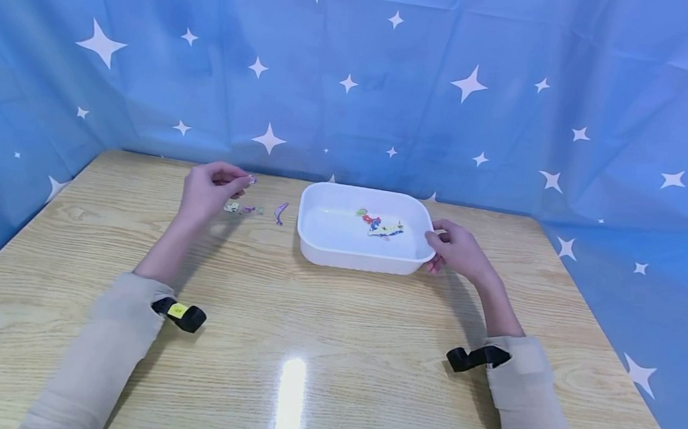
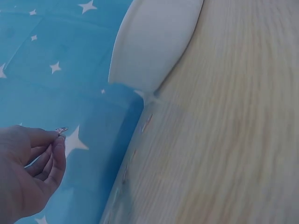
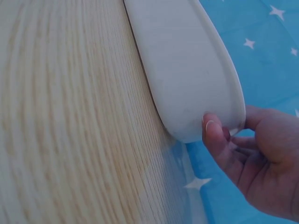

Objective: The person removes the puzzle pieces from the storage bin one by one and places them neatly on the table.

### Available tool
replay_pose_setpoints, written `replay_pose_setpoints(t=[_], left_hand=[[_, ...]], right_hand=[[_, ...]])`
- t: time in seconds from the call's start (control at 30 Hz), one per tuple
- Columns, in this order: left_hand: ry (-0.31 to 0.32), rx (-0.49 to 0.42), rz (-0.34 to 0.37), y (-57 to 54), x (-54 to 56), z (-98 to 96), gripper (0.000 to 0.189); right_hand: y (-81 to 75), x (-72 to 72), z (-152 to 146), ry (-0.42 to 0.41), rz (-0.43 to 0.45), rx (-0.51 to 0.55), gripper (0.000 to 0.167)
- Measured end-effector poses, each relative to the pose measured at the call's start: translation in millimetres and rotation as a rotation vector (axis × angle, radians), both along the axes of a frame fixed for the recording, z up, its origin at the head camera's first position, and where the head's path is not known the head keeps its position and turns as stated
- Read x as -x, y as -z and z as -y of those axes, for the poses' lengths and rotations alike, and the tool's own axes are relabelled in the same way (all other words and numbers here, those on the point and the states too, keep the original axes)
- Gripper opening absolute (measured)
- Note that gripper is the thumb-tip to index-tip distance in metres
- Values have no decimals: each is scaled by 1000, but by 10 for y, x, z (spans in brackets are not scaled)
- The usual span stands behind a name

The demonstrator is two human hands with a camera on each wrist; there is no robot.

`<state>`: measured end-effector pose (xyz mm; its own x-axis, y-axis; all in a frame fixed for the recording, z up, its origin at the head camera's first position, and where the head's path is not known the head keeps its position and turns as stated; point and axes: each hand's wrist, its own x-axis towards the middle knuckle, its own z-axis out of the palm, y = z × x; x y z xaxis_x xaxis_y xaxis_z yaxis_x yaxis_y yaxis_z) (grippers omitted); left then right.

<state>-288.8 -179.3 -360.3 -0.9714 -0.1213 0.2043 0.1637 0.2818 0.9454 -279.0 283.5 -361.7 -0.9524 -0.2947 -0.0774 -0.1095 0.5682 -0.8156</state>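
Between thumb and fingers, my left hand (image 1: 212,190) pinches a small, shiny, purplish flat piece (image 1: 252,179), perhaps a sticker, above the table's far left part. The piece (image 2: 61,129) also shows at the fingertips in the left wrist view. My right hand (image 1: 461,251) grips the right end of a white plastic tub (image 1: 364,261), thumb over the rim and fingers beneath it outside. Inside the tub lie several colourful flat cutouts, among them a pale yellow and blue one (image 1: 387,230) and a red one (image 1: 368,218).
Left of the tub, a purple curved cutout (image 1: 280,212) lies on the wooden table (image 1: 333,324). Other small pieces (image 1: 231,207) lie in a row beside it, close under the left hand. A blue curtain with white stars (image 1: 354,112) hangs behind the table's far edge.
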Motion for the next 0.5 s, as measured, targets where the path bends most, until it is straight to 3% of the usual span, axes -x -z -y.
replay_pose_setpoints(t=[0.2,0.5], left_hand=[[-42,31,111,22,-63,288,30],[-95,21,261,134,-65,595,32]], right_hand=[[-4,-1,-5,-2,-6,-7,49],[3,1,-9,-2,-7,-6,46]])
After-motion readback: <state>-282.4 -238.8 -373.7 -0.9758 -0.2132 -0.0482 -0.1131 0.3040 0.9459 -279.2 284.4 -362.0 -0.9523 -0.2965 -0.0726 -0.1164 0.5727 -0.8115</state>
